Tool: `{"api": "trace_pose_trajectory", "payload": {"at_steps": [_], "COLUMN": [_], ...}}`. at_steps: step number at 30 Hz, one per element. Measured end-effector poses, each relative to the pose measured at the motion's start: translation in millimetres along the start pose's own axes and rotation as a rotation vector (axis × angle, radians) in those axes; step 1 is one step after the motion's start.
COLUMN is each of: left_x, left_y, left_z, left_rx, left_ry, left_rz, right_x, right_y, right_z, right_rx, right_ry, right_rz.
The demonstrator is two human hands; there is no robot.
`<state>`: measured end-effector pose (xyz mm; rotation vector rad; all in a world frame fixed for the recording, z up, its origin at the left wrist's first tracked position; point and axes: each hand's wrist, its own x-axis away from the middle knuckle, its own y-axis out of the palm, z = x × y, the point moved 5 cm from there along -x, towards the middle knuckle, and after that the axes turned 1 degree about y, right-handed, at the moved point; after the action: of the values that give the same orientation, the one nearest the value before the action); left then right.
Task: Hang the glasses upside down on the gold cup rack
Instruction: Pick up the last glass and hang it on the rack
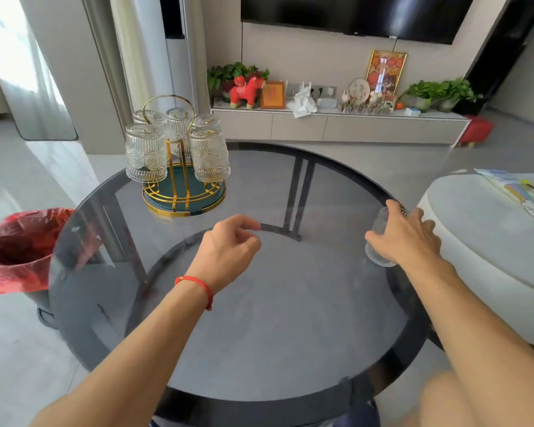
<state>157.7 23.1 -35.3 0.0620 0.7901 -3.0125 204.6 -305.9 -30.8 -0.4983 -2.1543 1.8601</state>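
Observation:
The gold cup rack [179, 180] with a round green base stands at the far left of the round dark glass table [259, 334]. Several ribbed clear glasses hang upside down on it, among them one at the front left [146, 155] and one at the front right [209, 155]. My right hand [406, 238] wraps around another clear glass [378, 241] at the table's right edge, covering most of it. My left hand [228, 251] hovers above the table's middle, fingers loosely curled, holding nothing. A red string circles that wrist.
A bin lined with a red bag [19, 251] stands left of the table. A pale round seat [490, 241] with papers on it sits to the right. Behind is a low TV cabinet [336, 124] with plants, a red toy horse and frames.

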Motion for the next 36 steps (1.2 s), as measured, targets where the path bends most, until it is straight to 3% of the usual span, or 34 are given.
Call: {"api": "trace_pose_trajectory", "payload": {"at_steps": [4,7,10,12,15,21,25,28,33,36], "left_x": [5.3,11.2,17.3,16.6,7.1,-10.4,-19.0,-23.9,-23.4,-24.2], "left_y": [18.7,31.7,42.9,37.6,8.8,-45.4,-77.8,-97.1,-109.4,-119.3], "left_z": [4.5,4.5,4.7,6.0,1.3,-0.7,-2.7,-9.5,-31.9,-37.4], "left_rx": [0.058,0.153,0.491,0.732,0.807,0.598,0.669,0.703,0.777,0.746], "left_ry": [-0.043,-0.102,-0.269,-0.333,-0.321,-0.071,0.057,0.011,-0.210,-0.209], "left_rz": [-0.079,-0.154,-0.253,-0.234,-0.032,0.216,0.367,0.494,0.636,0.699], "right_x": [9.6,34.2,61.5,76.7,93.1,98.4,86.5,77.9,67.2,63.7], "right_y": [-8.6,-9.0,1.0,7.0,11.4,-1.7,-23.5,-42.5,-70.9,-76.0], "right_z": [-6.1,-27.0,-63.5,-89.7,-117.9,-189.3,-237.3,-273.5,-327.5,-350.7], "right_rx": [-0.212,-0.633,-1.128,-1.298,-1.199,-0.844,-0.857,-0.918,-0.891,-0.862], "right_ry": [-0.117,-0.214,-0.219,-0.254,-0.347,-0.633,-0.711,-0.727,-0.792,-0.814], "right_rz": [0.043,-0.073,-0.315,-0.395,-0.363,-0.343,-0.231,-0.131,0.019,0.047]}}
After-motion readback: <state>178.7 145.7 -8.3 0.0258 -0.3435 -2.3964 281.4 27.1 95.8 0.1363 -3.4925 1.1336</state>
